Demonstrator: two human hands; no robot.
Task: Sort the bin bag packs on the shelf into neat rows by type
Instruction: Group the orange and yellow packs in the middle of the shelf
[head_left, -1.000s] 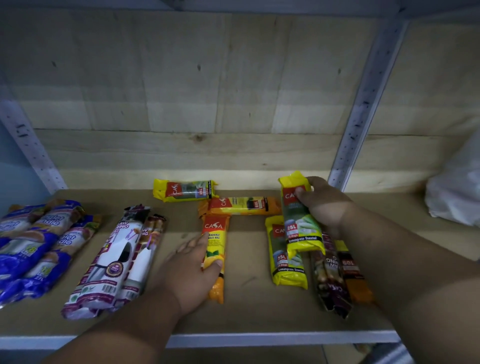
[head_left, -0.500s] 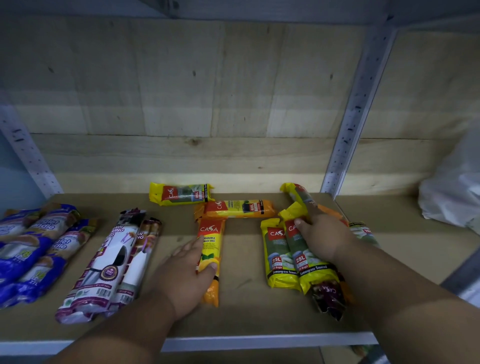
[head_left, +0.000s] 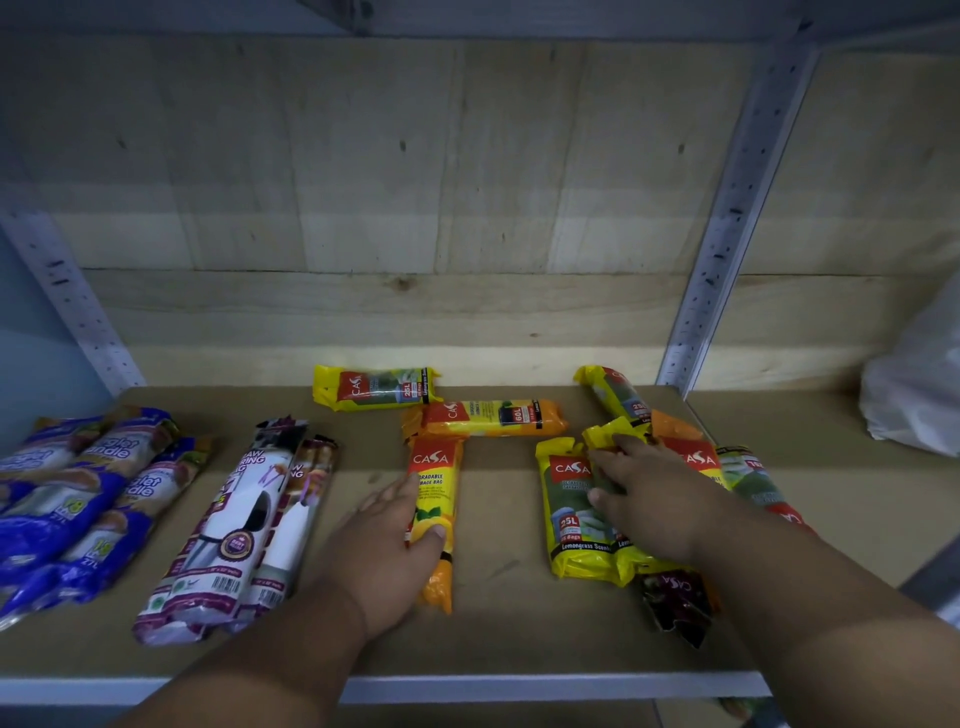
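R hand (head_left: 647, 499) lies flat, fingers straight, on two yellow 25L packs (head_left: 571, 512) mid-shelf (head_left: 519, 644), covering 2nd pack's label. L hand (head_left: 387, 545) flat beside upright orange pack (head_left: 434, 514), thumb on it. Dark pack (head_left: 675, 603) under R wrist mostly hidden. Blue packs (head_left: 67, 499) cut off at L edge.

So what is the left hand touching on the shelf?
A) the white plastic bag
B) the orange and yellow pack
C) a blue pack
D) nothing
B: the left hand lies flat against the upright orange and yellow pack, thumb across it; the blue packs and the white plastic bag lie far off.
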